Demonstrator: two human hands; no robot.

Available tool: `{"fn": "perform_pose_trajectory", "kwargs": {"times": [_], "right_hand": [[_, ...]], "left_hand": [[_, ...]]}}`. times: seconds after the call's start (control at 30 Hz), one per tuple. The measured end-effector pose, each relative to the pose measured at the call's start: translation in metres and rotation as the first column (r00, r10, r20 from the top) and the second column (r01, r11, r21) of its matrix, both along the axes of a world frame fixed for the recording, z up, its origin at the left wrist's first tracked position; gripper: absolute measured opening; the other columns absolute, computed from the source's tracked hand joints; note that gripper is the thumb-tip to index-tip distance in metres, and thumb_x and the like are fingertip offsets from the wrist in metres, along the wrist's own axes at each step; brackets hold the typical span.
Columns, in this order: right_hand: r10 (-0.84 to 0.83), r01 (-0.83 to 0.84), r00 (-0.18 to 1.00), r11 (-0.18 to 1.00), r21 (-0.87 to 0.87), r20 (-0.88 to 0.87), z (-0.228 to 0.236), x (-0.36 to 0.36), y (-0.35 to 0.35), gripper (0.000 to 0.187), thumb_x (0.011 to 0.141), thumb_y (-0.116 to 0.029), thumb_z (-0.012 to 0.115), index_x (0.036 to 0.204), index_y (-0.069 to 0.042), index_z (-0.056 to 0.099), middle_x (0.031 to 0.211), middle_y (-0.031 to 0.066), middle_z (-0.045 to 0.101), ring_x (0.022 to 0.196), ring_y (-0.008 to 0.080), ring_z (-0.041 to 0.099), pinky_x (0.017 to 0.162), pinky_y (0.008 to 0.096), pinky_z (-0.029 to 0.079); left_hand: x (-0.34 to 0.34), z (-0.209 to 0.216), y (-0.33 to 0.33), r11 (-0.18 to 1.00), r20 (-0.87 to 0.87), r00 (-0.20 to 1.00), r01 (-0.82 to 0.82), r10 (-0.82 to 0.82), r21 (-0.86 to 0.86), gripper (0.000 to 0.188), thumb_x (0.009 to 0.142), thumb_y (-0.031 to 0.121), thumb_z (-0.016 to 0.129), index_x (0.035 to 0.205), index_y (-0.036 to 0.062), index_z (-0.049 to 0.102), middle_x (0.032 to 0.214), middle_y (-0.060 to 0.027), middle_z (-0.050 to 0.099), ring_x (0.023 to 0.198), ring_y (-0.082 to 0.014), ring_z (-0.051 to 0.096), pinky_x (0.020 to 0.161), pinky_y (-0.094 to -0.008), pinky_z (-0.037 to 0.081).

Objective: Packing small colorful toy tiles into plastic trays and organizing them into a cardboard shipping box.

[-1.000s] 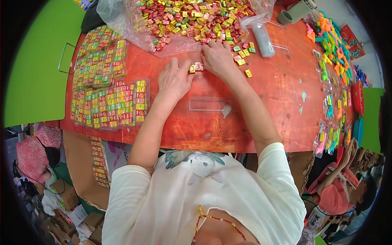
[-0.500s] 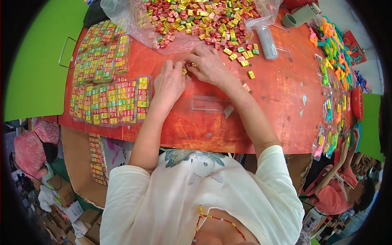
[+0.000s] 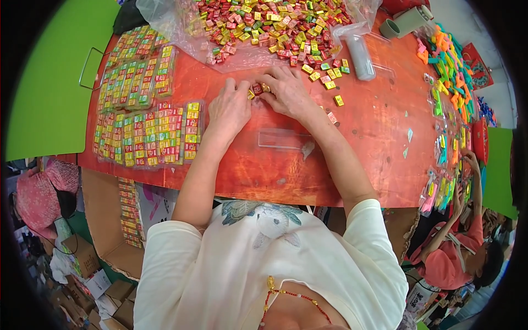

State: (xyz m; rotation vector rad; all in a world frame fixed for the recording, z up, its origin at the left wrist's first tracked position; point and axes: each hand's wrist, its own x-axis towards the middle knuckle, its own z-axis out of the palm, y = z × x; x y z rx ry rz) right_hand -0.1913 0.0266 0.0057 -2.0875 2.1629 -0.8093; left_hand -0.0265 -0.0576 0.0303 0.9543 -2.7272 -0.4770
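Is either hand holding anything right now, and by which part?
The left hand and right hand flank a short row of small red and yellow cuboid boxes at its ends; whether either grips cannot be told.

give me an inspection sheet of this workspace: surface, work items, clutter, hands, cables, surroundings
Surface: red tabletop with pale scuffed patches
Work items: heap of small red, yellow and green boxes on transparent plastic sheeting; short row of boxes near the heap; rectangular transparent plastic tray toward the near edge; box-filled trays at left
Clutter: grey-green cylindrical cup, whitish plastic-looking roll, brightly coloured plastic pieces at right
Hands: left hand and right hand, both curled at the row; grip unclear
Cables: thin black cord at lower left
Surroundings: co-worker in coral top at right, person in pink patterned clothing at left, brown cardboard carton, green panels
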Motion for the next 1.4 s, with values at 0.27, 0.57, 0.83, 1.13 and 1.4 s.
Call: {"fn": "perform_pose_trajectory", "kwargs": {"times": [0.27, 0.57, 0.83, 1.13, 1.4], "right_hand": [[-0.012, 0.013, 0.997, 1.0, 0.006, -0.07, 0.003, -0.002, 0.007, 0.043, 0.08, -0.018, 0.073, 0.123, -0.02, 0.066, 0.113, 0.0057, 0.061, 0.109, 0.0263, 0.056, 0.094, 0.0415, 0.039], [-0.17, 0.171, 0.985, 0.982, -0.08, 0.017, 0.009, -0.032, 0.05, 0.034, 0.083, -0.019, 0.07, 0.117, -0.013, 0.066, 0.108, 0.008, 0.064, 0.104, 0.0276, 0.06, 0.09, 0.0443, 0.041], [-0.198, 0.199, 0.979, 0.98, -0.01, 0.039, 0.008, -0.03, 0.073, 0.036, 0.082, -0.018, 0.071, 0.117, -0.013, 0.067, 0.107, 0.0085, 0.063, 0.103, 0.0272, 0.058, 0.089, 0.044, 0.04], [-0.253, 0.253, 0.967, 0.967, -0.016, -0.008, 0.007, -0.033, 0.078, 0.034, 0.081, -0.019, 0.072, 0.114, -0.012, 0.065, 0.104, 0.0088, 0.061, 0.103, 0.0277, 0.058, 0.088, 0.0446, 0.041], [-0.29, 0.289, 0.957, 0.956, 0.056, 0.014, 0.013, -0.031, 0.073, 0.03, 0.082, -0.021, 0.071, 0.11, -0.012, 0.065, 0.094, 0.0104, 0.058, 0.096, 0.0291, 0.058, 0.083, 0.0451, 0.043]], "left_hand": [[-0.004, -0.001, -0.004, 0.999, -0.014, 0.999, 0.038, -0.038, -0.007, 0.028, 0.088, 0.017, 0.065, 0.113, 0.0086, 0.057, 0.101, -0.0177, 0.053, 0.092, -0.0404, 0.065, 0.071, -0.0512, 0.055], [-0.02, -0.006, 0.001, 0.997, -0.011, 0.998, 0.068, -0.068, 0.028, 0.032, 0.089, 0.026, 0.068, 0.114, 0.0093, 0.057, 0.107, -0.0177, 0.051, 0.098, -0.0401, 0.063, 0.074, -0.0518, 0.056], [-0.025, -0.022, -0.006, 0.98, -0.093, 0.977, 0.187, -0.192, -0.063, 0.028, 0.088, 0.024, 0.068, 0.105, 0.005, 0.058, 0.105, -0.0181, 0.053, 0.095, -0.0403, 0.062, 0.074, -0.052, 0.056], [-0.04, -0.02, 0.006, 0.95, 0.012, 0.978, 0.205, -0.208, -0.236, 0.027, 0.089, 0.029, 0.067, 0.11, 0.0143, 0.059, 0.099, -0.0133, 0.052, 0.087, -0.0333, 0.064, 0.066, -0.0463, 0.055], [-0.039, -0.025, 0.003, 0.935, -0.028, 0.969, 0.227, -0.244, -0.272, 0.024, 0.089, 0.028, 0.066, 0.109, 0.0155, 0.059, 0.096, -0.0129, 0.052, 0.084, -0.0332, 0.064, 0.064, -0.0464, 0.055]]}}
